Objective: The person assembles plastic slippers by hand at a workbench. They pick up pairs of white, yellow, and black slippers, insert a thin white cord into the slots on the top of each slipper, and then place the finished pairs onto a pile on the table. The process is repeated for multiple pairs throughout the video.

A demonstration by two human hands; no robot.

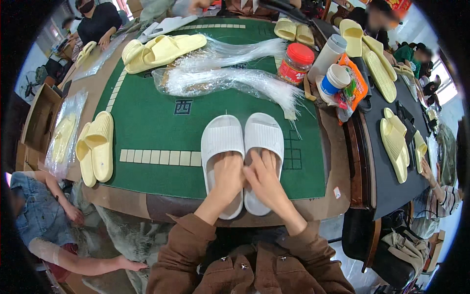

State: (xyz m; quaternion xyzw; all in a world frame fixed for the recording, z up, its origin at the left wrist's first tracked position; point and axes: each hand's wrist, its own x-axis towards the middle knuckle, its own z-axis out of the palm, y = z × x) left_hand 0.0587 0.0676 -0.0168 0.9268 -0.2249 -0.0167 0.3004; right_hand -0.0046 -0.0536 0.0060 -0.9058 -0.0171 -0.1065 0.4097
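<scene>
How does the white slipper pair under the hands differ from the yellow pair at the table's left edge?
The white ribbed slide slippers lie flat, side by side, with the left hand and right hand on them. The pale yellow ribbed slide slippers are untouched and overlap, one partly on the other. Both are the same slide style.

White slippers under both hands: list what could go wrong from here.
1. The white slippers have their heels past the table's near edge; a push from the left hand or right hand might tip them off.
2. The loose clear plastic strands lie just beyond the toes and could snag or scatter.
3. The red-lidded jar and paper cup stand nearby; a wide sweep might knock them over.
</scene>
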